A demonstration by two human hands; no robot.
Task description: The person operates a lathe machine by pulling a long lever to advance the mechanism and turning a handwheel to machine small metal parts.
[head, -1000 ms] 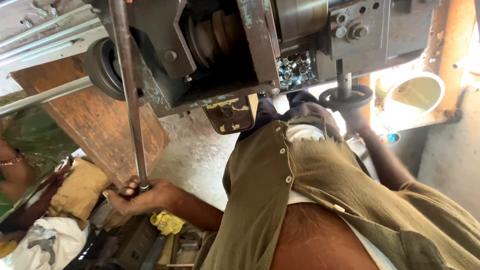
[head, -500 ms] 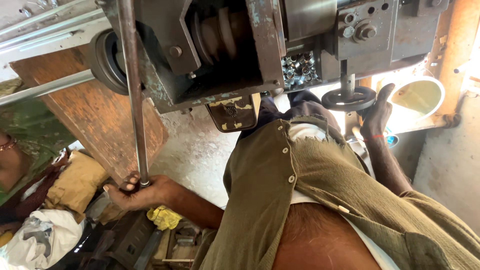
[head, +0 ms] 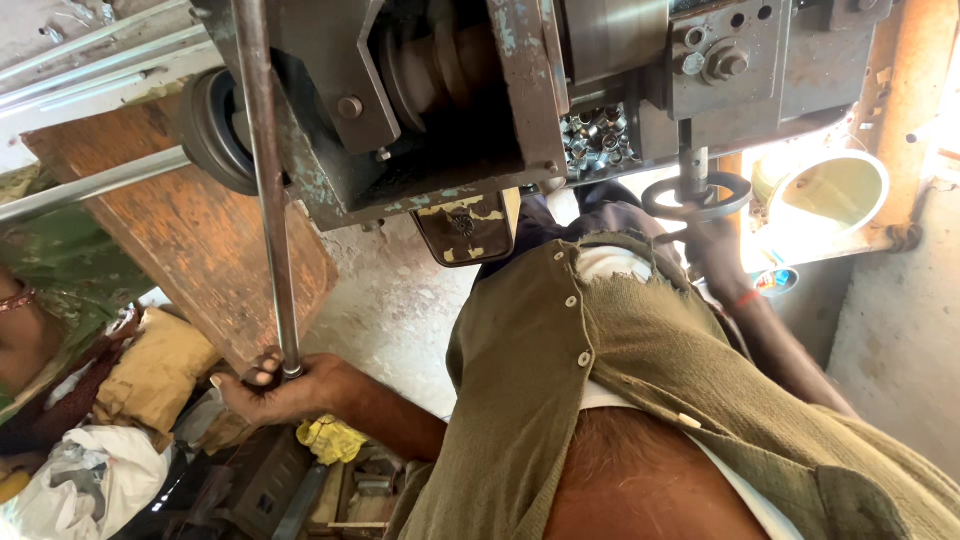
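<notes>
My left hand [head: 272,386] is closed around the lower end of a long steel rod [head: 268,190] that runs up into a heavy grey machine [head: 470,100]. My right hand [head: 716,250], with a red band at the wrist, reaches out to a small black handwheel [head: 697,194] on a vertical spindle and holds its near rim. A recess in the machine between the two hands holds several small shiny metal parts [head: 597,138]. My olive shirt [head: 620,380] fills the lower right of the view.
A brown wooden board [head: 190,230] leans at the left beside a black pulley wheel [head: 210,130]. Another person's arm with a bangle [head: 20,300] and green cloth are at the far left. A yellow bucket [head: 830,190], sacks, rags and metal scrap [head: 330,480] lie on the floor.
My right hand has dropped from beside the handwheel to its rim. My left hand has stayed on the rod's end. The view has shifted slightly.
</notes>
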